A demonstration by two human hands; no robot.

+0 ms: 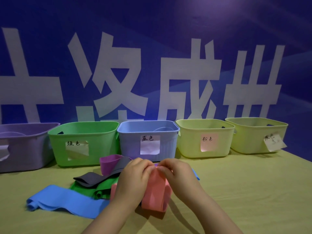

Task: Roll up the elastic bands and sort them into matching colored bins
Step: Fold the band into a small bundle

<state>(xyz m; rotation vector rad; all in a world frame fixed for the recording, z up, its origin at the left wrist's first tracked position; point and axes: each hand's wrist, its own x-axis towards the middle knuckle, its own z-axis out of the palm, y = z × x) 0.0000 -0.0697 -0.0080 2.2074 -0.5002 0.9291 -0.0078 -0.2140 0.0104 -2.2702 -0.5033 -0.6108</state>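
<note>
Left hand (pixel 133 181) and right hand (pixel 179 174), fingers curled, both pinch the top end of the pink band (pixel 155 191), centre front over the table (pixel 244 191); the fingertips crowd together, so the fold is hidden. Left of it the blue band (pixel 67 201) lies flat and the grey band (pixel 91 179) lies on the green band (pixel 101 188), with the purple band (pixel 109 163) standing looped behind. A blue strip (pixel 195 174) pokes out past the right hand, mostly covered. Back row: purple bin (pixel 25 149), note cut off, unreadable; green bin (pixel 84 132), "绿色"; blue bin (pixel 146 130), "蓝色", curved edge inside, unclear what; yellow bin (pixel 205 130), pink note "粉色"; far-right bin (pixel 256 130), curling note "灰色", second character smudged. Wall (pixel 152 22) has huge white characters, "成" readable, the rest cropped.
</note>
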